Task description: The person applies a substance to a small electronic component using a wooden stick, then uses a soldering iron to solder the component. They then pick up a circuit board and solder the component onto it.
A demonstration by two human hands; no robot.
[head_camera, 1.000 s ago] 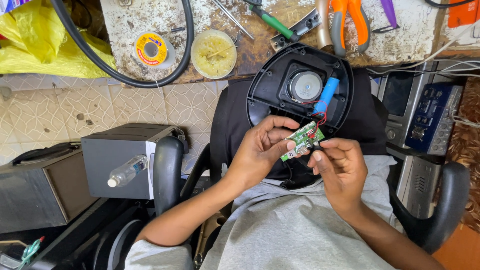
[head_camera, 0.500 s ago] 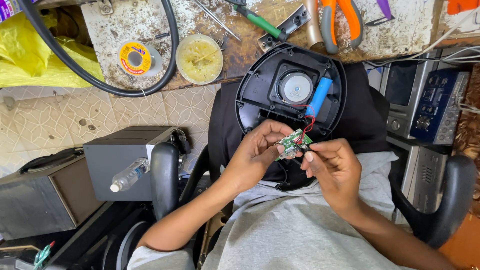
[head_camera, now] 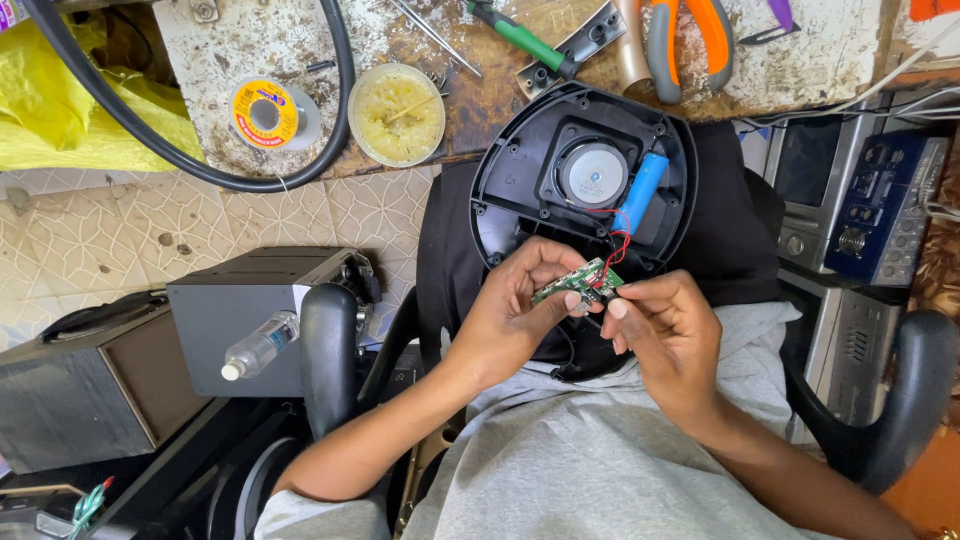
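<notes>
Green circuit board [head_camera: 578, 282] pinched between left hand [head_camera: 510, 325] and right hand [head_camera: 668, 335], long axis tilted up-right toward blue battery [head_camera: 641, 192]

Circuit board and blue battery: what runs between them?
In the head view, thin red and black wires run from the green circuit board, pinched by the left hand and right hand, up to the blue battery in the black shell.

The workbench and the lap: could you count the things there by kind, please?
Hand tools (green screwdriver, orange pliers): 2
Solder spool: 1
Flux tin: 1
Open speaker shell: 1
Blue battery cell: 1
Green circuit board, held by left hand and right hand: 1
Total: 7
</notes>
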